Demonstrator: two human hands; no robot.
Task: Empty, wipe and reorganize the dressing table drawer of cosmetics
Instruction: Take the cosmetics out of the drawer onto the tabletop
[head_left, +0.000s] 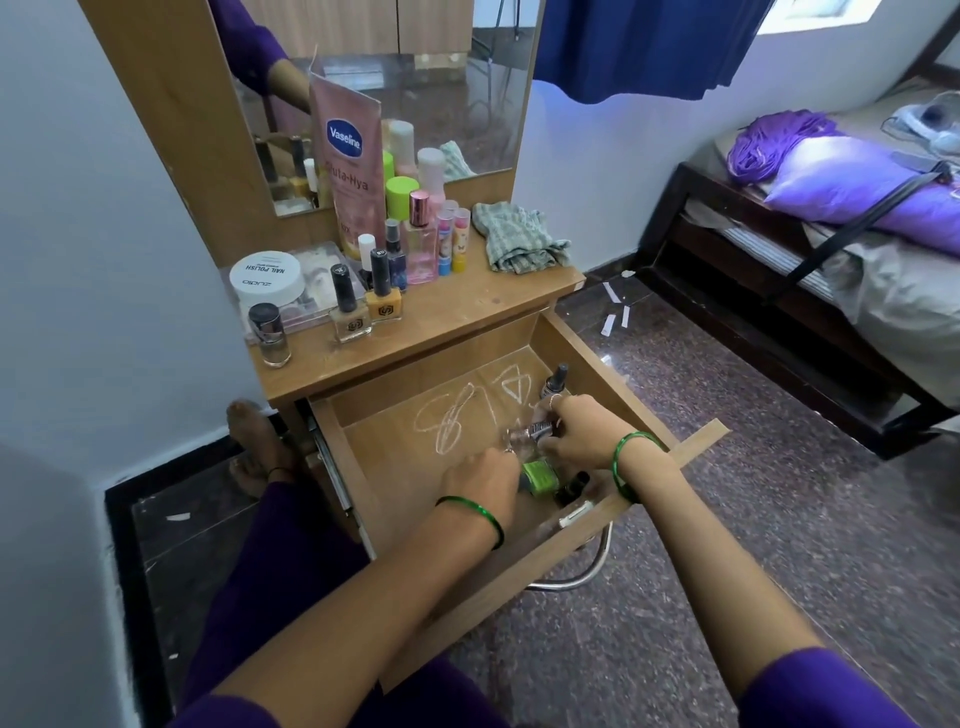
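Note:
The wooden drawer (395, 415) of the dressing table is pulled out, with white chalk scribbles on its floor. Both hands are inside it at the right front corner. My right hand (576, 431) grips a clear bottle with a silver cap (527, 432). My left hand (485, 480) curls round a green nail polish bottle (540, 475). A dark bottle (556, 382) stands at the drawer's right wall, and another dark bottle (574, 486) lies near the front edge. A checked cloth (519, 236) lies crumpled on the tabletop.
The tabletop (467, 306) holds several cosmetics: a Vaseline tube (345, 156), a white nail polish remover jar (267, 275), nail polishes (350, 306) and small bottles. A mirror stands behind. A bed (831, 249) is at the right, a wall at the left.

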